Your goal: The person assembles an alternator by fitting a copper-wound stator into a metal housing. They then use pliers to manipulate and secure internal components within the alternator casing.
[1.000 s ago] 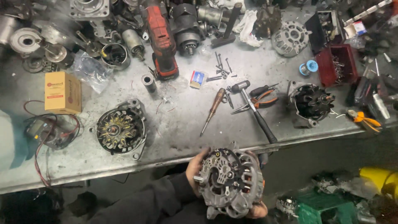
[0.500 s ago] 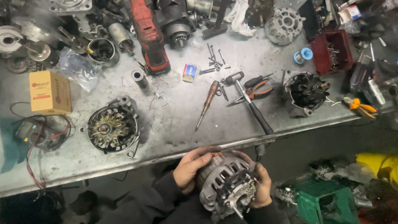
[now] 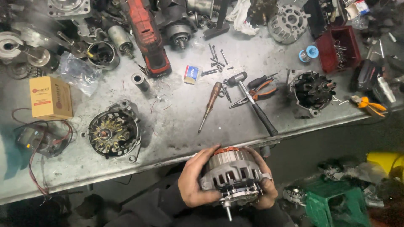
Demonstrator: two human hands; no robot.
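Two hands hold one alternator (image 3: 233, 178) in the head view, the only view here, just below the near edge of the grey metal tabletop (image 3: 176, 122). The left hand (image 3: 193, 180) wraps the left side of the housing, its fingers (image 3: 206, 153) curled over the top rim where copper windings show. The right hand (image 3: 265, 185) grips the right side, fingers clenched around the casing. The alternator lies tilted, with its shaft pointing down toward the person.

On the tabletop, well apart from the hands, another opened alternator half (image 3: 113, 132) lies with its coils upward. A screwdriver with a wooden handle (image 3: 210, 105) rests near the middle, and beside it a hammer (image 3: 252, 103) crosses a pair of pliers with orange grips (image 3: 261, 88). A rotor assembly (image 3: 313, 90) sits to the right, near a red bin of small parts (image 3: 338, 48). A red power tool (image 3: 147, 38) lies at the far side, several loose bolts (image 3: 216, 59) are scattered near it, and a small cardboard box (image 3: 50, 96) stands at the left.

I judge that the step in hand is turning and inspecting the unit while it is held free of the tabletop. Any work on it with a tool would call for freeing one hand, or setting the unit down, because both hands are occupied now.
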